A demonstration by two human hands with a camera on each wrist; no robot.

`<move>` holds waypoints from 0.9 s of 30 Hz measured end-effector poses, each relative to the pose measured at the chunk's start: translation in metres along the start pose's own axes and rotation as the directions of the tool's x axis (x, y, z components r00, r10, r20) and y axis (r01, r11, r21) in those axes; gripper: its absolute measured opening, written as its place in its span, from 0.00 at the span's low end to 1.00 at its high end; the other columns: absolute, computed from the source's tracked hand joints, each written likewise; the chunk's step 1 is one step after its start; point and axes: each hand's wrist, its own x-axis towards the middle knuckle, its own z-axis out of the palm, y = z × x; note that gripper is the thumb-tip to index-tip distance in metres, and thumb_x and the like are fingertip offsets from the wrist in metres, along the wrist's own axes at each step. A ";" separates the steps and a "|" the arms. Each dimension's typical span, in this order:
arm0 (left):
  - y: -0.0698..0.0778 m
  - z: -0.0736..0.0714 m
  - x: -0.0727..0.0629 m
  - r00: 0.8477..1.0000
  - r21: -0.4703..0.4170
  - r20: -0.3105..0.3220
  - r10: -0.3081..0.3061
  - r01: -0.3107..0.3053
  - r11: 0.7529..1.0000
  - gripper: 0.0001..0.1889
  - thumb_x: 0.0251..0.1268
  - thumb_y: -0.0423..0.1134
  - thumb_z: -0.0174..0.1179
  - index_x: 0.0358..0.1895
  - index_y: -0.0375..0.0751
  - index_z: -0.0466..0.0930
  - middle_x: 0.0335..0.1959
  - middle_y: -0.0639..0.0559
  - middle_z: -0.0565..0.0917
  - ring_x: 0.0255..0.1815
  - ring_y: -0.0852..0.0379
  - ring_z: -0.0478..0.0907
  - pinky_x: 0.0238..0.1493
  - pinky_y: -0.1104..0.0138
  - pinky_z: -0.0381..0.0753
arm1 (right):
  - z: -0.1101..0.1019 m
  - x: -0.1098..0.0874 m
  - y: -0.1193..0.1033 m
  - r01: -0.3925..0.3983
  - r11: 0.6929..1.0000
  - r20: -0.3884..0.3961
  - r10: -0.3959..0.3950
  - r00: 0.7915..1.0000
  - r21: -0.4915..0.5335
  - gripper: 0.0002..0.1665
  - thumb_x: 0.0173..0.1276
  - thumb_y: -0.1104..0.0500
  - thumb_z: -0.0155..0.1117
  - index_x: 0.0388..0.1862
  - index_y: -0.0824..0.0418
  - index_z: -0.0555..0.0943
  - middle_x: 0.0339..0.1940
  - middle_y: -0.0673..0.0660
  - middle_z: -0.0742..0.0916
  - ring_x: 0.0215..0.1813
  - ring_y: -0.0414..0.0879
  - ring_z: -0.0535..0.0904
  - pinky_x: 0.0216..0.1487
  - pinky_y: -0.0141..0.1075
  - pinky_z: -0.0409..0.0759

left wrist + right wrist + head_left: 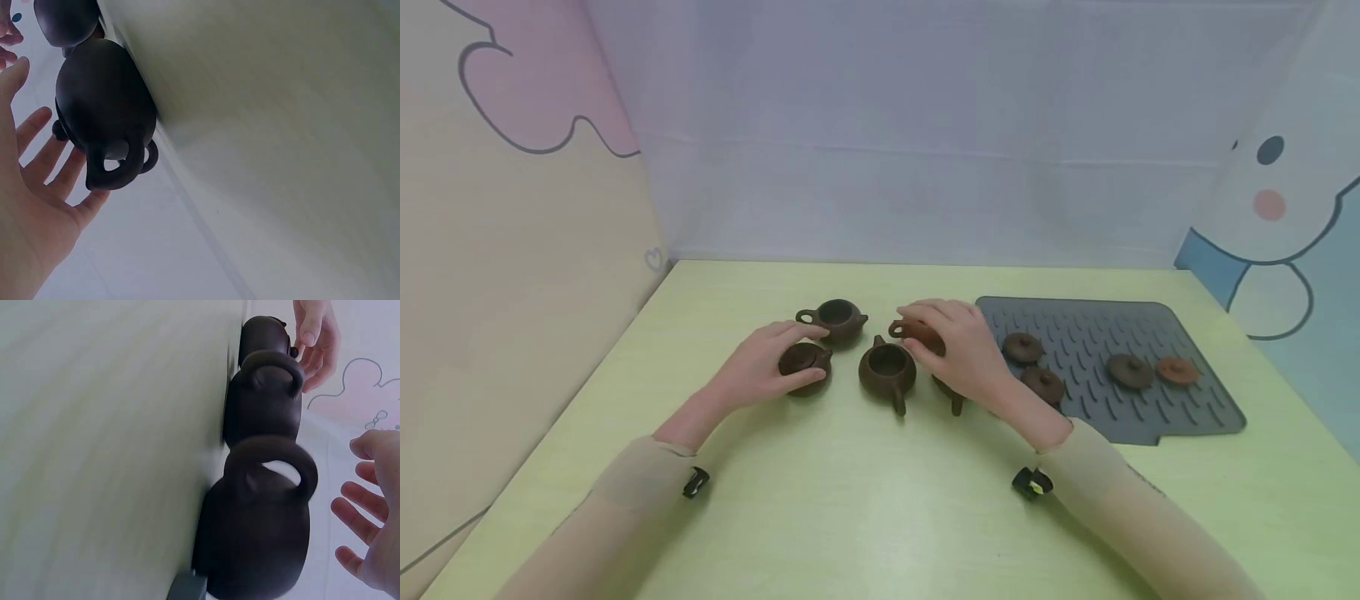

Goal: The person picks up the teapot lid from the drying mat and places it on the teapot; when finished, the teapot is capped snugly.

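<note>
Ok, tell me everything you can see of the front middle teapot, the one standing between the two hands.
The front middle teapot is dark brown, squat and round, and looks like unglazed clay. Its short spout points away from the person; its looped handle faces them. No lid covers it, so the round mouth shows; whether the dark inside holds anything, I can't tell. It stands upright on the pale table. Neither the left hand nor the right hand appears to touch it.

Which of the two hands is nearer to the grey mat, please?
The right hand. It is close to the left side of the mat; the left hand is farther left, at the leftmost teapot.
</note>
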 end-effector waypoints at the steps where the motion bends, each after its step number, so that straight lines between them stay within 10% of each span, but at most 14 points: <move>1: 0.001 0.001 0.002 1.000 0.002 -0.004 0.007 -0.007 1.000 0.29 0.61 0.54 0.67 0.64 0.49 0.76 0.60 0.51 0.82 0.62 0.48 0.78 0.64 0.50 0.75 | -0.003 -0.002 0.002 -0.010 1.000 0.001 0.010 1.000 -0.004 0.25 0.66 0.54 0.70 0.62 0.50 0.80 0.58 0.52 0.85 0.58 0.51 0.80 0.61 0.54 0.73; 27: 0.033 0.020 0.029 0.997 0.084 0.012 0.075 -0.076 0.994 0.30 0.58 0.57 0.68 0.62 0.47 0.78 0.51 0.53 0.88 0.56 0.50 0.82 0.66 0.50 0.73 | -0.061 -0.060 0.054 -0.116 0.990 -0.042 0.113 0.993 -0.079 0.33 0.62 0.59 0.72 0.66 0.51 0.77 0.61 0.59 0.83 0.59 0.59 0.79 0.58 0.65 0.70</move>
